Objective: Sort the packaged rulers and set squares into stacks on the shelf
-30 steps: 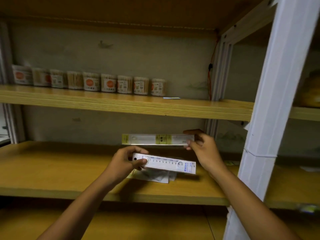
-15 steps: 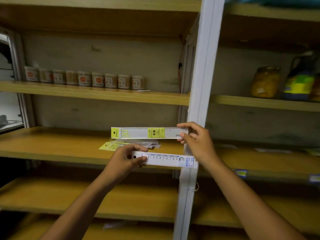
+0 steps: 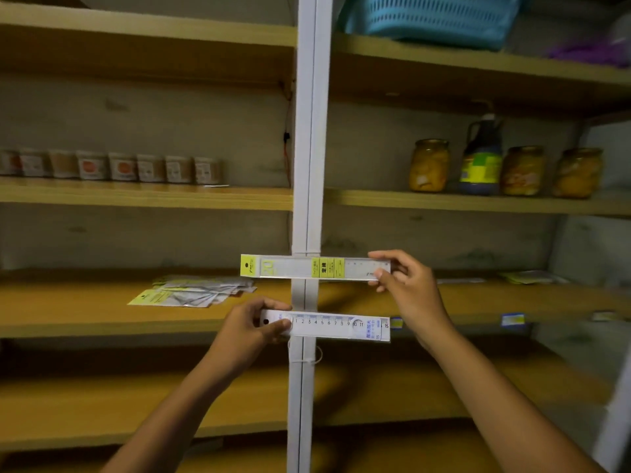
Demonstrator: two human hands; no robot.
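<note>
My right hand (image 3: 408,285) pinches the right end of a yellow-labelled packaged ruler (image 3: 307,267), held level in front of the white shelf post. Below it, my left hand (image 3: 254,327) grips the left end of a white ruler with blue print (image 3: 336,326), also level. A loose pile of packaged set squares and rulers (image 3: 194,292) lies on the wooden shelf (image 3: 68,312) left of the post. A few more packets (image 3: 531,277) lie far right on the same shelf level.
The white upright post (image 3: 309,148) splits the shelving just behind both rulers. Small tubs (image 3: 112,165) line the upper left shelf; jars and a bottle (image 3: 481,162) stand upper right. A blue basket (image 3: 440,15) sits on top. Blue price tags (image 3: 512,319) mark the shelf edge.
My view has swung right and up, bringing the post to the centre and the right bay into sight. Both hands keep their rulers, carried rightwards away from the pile.
</note>
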